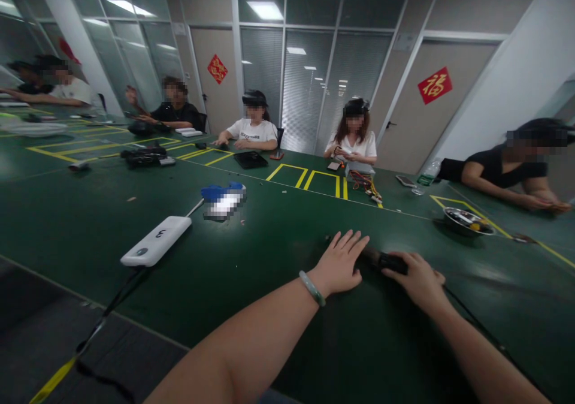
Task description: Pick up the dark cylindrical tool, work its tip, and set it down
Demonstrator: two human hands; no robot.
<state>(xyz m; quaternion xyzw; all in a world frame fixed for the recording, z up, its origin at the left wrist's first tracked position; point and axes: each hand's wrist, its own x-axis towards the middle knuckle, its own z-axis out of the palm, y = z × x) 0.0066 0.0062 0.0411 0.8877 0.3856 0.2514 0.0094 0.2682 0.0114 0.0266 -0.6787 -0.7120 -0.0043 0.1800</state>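
Observation:
A dark, wand-like corded tool (pixel 393 263), much like a hair curling iron, lies across the green table in front of me. Its black handle is in my right hand (pixel 420 279), with fingers closed around it. From behind that hand a black cord runs down to the right. My left hand (pixel 340 263) is spread palm down over the tool's brownish front part, fingers stretched out and not wrapped round it. Whether the palm touches the tool or the table I cannot tell. The tool's dark tip (pixel 328 238) shows just beyond my left fingers. A jade-like bangle (pixel 312 288) circles my left wrist.
A white power bank (pixel 157 241) with cables lies to the left, near a lit phone (pixel 224 205). A metal bowl (pixel 468 220) holding small items and a plastic bottle (pixel 429 173) stand at right. Several people sit across the green table (pixel 278 242), marked with yellow tape.

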